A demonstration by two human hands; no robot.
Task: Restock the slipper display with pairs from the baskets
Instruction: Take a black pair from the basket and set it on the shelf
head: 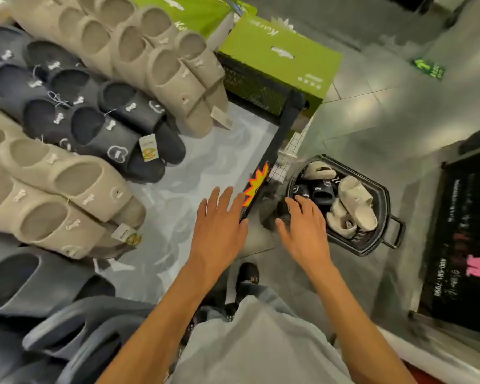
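Both hands are empty with fingers straight and spread: the left hand (pixel 219 231) is over the front edge of the display shelf (pixel 205 162), and the right hand (pixel 302 231) is above the black basket (pixel 384 198) on the floor, which holds beige slippers (pixel 355 200) and black slippers (pixel 320 191).

- I see my left grip (pixel 219 220) hovering, fingers spread, over the counter (pixel 205 162) edge.
- My right grip (pixel 302 231), fingers straight, hangs by the basket (pixel 384 195) of beige and black slippers (pixel 355 198).
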